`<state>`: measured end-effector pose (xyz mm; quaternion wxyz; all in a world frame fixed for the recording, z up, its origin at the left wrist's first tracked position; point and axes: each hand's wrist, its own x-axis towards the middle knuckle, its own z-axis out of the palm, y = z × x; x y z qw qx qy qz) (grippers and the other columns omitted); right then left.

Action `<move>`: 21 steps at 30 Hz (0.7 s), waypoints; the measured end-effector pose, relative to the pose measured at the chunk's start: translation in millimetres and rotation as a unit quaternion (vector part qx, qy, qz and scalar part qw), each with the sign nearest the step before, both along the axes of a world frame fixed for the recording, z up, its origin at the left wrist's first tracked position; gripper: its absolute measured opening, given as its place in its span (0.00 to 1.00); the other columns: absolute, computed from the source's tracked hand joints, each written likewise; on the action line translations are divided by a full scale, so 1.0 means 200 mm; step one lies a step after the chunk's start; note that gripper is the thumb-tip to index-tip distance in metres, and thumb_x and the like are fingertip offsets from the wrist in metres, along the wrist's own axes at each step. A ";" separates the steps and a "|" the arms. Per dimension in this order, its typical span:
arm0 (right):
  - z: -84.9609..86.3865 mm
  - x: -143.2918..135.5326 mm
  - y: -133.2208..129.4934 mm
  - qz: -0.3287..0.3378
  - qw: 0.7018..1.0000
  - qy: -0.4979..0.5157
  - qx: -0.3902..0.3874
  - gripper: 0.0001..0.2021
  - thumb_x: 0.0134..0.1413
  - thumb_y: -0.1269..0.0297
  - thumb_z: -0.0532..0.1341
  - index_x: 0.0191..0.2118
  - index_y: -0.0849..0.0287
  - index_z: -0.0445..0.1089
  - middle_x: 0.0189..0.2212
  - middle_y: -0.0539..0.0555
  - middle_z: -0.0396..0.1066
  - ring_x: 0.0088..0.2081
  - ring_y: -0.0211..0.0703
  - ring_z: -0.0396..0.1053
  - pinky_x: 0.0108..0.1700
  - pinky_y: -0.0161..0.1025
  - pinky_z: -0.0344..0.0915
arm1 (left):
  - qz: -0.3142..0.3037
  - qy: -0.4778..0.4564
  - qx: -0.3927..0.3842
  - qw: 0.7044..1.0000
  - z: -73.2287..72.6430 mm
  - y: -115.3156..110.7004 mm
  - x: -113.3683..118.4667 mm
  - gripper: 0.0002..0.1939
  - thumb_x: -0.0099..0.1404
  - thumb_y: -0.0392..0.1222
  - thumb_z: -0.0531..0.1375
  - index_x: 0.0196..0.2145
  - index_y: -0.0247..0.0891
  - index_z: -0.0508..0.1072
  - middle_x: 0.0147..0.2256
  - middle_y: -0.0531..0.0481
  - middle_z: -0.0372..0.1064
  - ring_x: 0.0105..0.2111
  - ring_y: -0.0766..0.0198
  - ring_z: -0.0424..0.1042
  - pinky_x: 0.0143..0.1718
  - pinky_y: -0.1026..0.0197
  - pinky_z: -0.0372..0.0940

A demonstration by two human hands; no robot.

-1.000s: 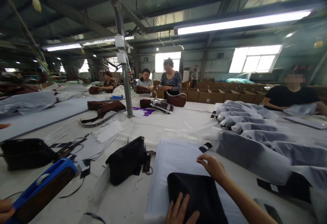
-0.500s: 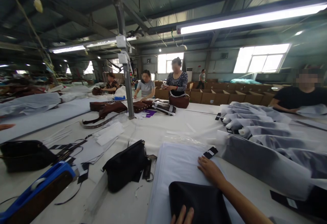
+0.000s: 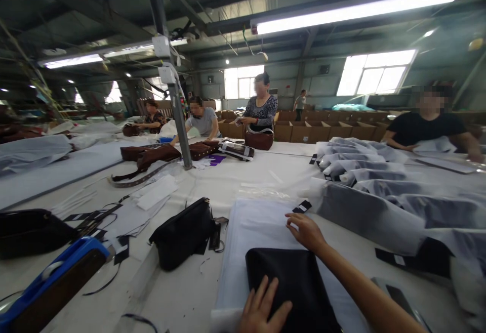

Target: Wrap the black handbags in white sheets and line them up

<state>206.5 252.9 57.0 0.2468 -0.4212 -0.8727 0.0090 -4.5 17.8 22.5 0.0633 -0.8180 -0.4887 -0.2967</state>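
A black bag [image 3: 290, 277] lies flat on a stack of frosted plastic bags [image 3: 231, 272] in front of me. My left hand [image 3: 266, 307] rests on the black bag, palm down with its fingers spread. Beyond it, my right hand [image 3: 307, 229] is over the upper right of the stack, fingers loosely bent and apart, with nothing visible in it. Just past its fingertips lies a black tag [image 3: 302, 206] with a white label. To the left stands another black bag [image 3: 184, 234], tags and a cord beside it.
A blue tape dispenser [image 3: 56, 282] and a black bag [image 3: 34, 232] are at left. Wrapped bags [image 3: 368, 211] line the right side. A metal post [image 3: 176, 105] rises from the table near brown bags [image 3: 161, 157]. Several people work around the table, with cardboard boxes [image 3: 319, 131] behind.
My left hand has come further into view and spread over the black bag. The right hand's fingers have bent more. The whole view has shifted slightly.
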 end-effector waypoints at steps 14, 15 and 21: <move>-0.13 -0.06 0.22 -0.095 0.993 -0.057 -0.032 0.20 0.58 0.63 0.54 0.52 0.65 0.71 0.54 0.67 0.70 0.55 0.57 0.69 0.55 0.51 0.66 | 0.037 -0.115 -0.157 0.980 0.26 0.14 -0.03 0.22 0.58 0.40 0.66 0.51 0.46 0.74 0.53 0.50 0.71 0.47 0.53 0.71 0.49 0.52 0.71; -0.16 -0.08 0.25 -0.090 0.994 -0.060 -0.026 0.20 0.57 0.63 0.54 0.50 0.66 0.72 0.54 0.68 0.70 0.55 0.59 0.68 0.55 0.52 0.66 | 0.034 -0.106 -0.137 0.984 0.20 0.16 -0.03 0.23 0.56 0.44 0.68 0.50 0.46 0.74 0.52 0.51 0.72 0.45 0.53 0.73 0.46 0.54 0.72; -0.32 -0.07 0.42 -0.012 0.998 -0.056 0.020 0.17 0.55 0.59 0.52 0.39 0.58 0.77 0.46 0.62 0.76 0.49 0.57 0.73 0.52 0.51 0.69 | 0.094 -0.052 -0.049 0.993 -0.12 0.32 -0.03 0.12 0.59 0.50 0.66 0.42 0.57 0.78 0.42 0.61 0.78 0.34 0.60 0.76 0.29 0.62 0.72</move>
